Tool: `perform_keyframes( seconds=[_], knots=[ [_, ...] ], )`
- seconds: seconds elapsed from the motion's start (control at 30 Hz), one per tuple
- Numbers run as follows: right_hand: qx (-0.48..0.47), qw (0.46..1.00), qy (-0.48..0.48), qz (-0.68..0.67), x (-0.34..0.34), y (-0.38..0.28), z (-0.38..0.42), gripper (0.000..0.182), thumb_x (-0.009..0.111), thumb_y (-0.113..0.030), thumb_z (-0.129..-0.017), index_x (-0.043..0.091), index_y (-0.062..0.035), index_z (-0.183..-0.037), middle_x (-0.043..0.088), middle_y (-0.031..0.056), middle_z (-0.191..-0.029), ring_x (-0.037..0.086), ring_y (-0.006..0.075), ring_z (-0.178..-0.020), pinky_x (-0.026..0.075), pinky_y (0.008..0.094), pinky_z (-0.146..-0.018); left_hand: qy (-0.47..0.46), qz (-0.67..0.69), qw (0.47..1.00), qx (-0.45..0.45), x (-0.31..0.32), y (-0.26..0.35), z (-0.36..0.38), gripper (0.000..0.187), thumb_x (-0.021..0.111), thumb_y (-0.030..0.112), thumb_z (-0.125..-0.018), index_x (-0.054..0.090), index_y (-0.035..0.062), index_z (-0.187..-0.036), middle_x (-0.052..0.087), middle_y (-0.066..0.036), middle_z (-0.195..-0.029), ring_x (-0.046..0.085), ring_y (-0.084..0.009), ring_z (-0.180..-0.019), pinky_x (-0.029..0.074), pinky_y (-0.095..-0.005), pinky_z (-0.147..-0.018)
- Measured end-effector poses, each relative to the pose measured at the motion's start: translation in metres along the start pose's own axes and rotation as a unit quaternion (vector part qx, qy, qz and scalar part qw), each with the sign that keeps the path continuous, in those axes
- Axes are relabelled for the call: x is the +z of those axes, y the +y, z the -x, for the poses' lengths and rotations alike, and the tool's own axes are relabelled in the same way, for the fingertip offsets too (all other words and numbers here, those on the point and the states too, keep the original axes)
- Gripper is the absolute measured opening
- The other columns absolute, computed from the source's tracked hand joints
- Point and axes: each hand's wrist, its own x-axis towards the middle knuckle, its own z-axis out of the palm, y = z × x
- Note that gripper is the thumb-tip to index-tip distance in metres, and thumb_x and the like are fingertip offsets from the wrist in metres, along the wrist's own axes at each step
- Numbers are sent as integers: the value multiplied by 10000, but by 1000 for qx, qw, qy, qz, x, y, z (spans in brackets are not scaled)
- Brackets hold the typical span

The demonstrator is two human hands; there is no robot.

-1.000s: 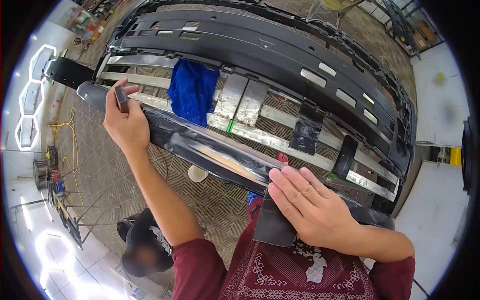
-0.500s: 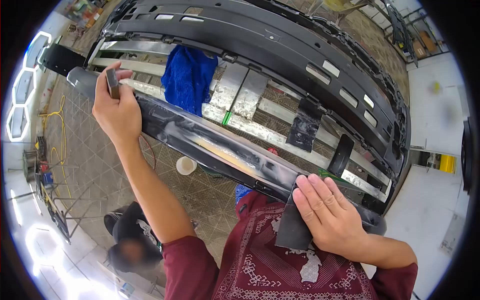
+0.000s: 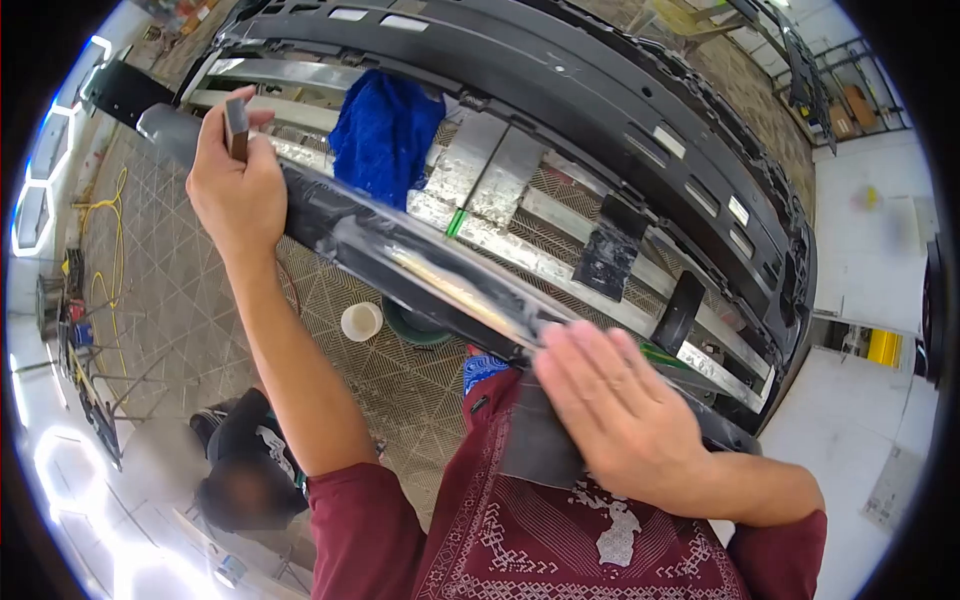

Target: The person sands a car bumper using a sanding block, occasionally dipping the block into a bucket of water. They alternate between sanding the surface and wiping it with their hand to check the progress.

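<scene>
A long dark bar-shaped panel (image 3: 350,240), wet and smeared with grey-white residue, runs diagonally in front of me. Near its left end my left hand (image 3: 238,190) rests on the panel, fingers wrapped round a small block (image 3: 237,130) with a metallic-looking face. My right hand (image 3: 615,410) lies flat, fingers stretched out and slightly blurred, pressing a dark grey sheet (image 3: 540,435) on the panel's right part. The sheet hangs over the near edge against the maroon shirt. A tan streak (image 3: 450,285) shows on the panel's middle.
A slatted metal rack (image 3: 540,260) holds a blue cloth (image 3: 385,135), a dark sheet (image 3: 610,248) and a black curved pad (image 3: 680,312). Beyond is a large black bumper (image 3: 560,80). Below stand a white bucket (image 3: 361,321) and a dark green basin (image 3: 415,325). Another person (image 3: 250,465) is at lower left.
My right hand has slid leftwards along the panel with the dark grey sheet. My left hand keeps its place on the panel with the block. The view has shifted slightly.
</scene>
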Motion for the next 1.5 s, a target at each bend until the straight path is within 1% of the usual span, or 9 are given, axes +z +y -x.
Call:
perform_keyframes(
  seconds=[0.47,0.5,0.6,0.87,0.93,1.0,1.2,1.3,1.5],
  knots=[
    [2,983,28,179,38,-28,7,503,553,-187,-994,687,23,-1431,565,178,-1629,521,327,-1527,372,490,-1292,68,-5,991,118,7,-17,-1,448,601,36,-945,741,179,-1346,823,44,-1057,629,-66,-724,522,-278,-728],
    [1,983,28,181,34,-33,-12,500,555,-183,-999,685,11,-1441,580,175,-1613,540,325,-1511,373,489,-1291,54,19,995,83,4,-3,2,412,553,-86,-914,684,55,-1278,727,-126,-923,678,-216,-753,524,-324,-704],
    [-9,983,34,182,35,-36,-40,480,562,-165,-1016,680,2,-1449,618,164,-1576,580,331,-1475,380,489,-1285,94,74,989,90,5,5,2,353,572,-76,-859,698,16,-1176,729,-169,-885,702,-286,-767,541,-383,-734],
    [30,982,1,186,25,-35,-11,467,559,-157,-1011,667,57,-1411,636,273,-1500,617,397,-1416,449,511,-1224,48,34,998,20,-10,20,7,304,625,-38,-885,697,39,-1171,725,-184,-901,691,-307,-760,526,-383,-722],
    [-13,997,38,73,22,-26,-43,498,542,-148,-999,632,86,-1429,617,282,-1518,614,410,-1416,457,521,-1221,35,74,997,1,-9,9,3,292,650,-21,-889,697,41,-1171,721,-195,-902,690,-312,-760,524,-387,-727],
    [-1,998,49,43,17,-19,-27,527,538,-145,-981,605,104,-1441,586,290,-1549,600,422,-1428,463,537,-1217,48,24,995,88,5,-21,-4,434,586,30,-974,732,159,-1362,820,49,-1058,636,-54,-743,512,-258,-725],
    [46,974,-45,-219,-8,24,96,763,719,-188,-959,414,141,-1576,457,340,-1645,503,459,-1518,395,548,-1272,13,-7,998,66,-3,-5,-2,444,562,22,-972,721,132,-1372,814,5,-1096,644,-69,-783,514,-265,-754],
    [146,827,159,-518,10,36,104,739,341,-430,-1171,265,97,-1684,334,289,-1740,306,371,-1643,218,485,-1336,12,-12,996,83,-3,-2,-5,337,567,11,-955,734,72,-1241,808,-15,-1041,653,-92,-798,518,-273,-770],
    [176,792,178,-557,18,60,80,790,307,-494,-1176,291,131,-1658,318,278,-1752,293,358,-1646,221,438,-1319,-208,-65,975,48,-31,21,-7,334,566,-58,-861,732,8,-1144,741,-116,-886,690,-202,-842,539,-341,-870]
  ],
)
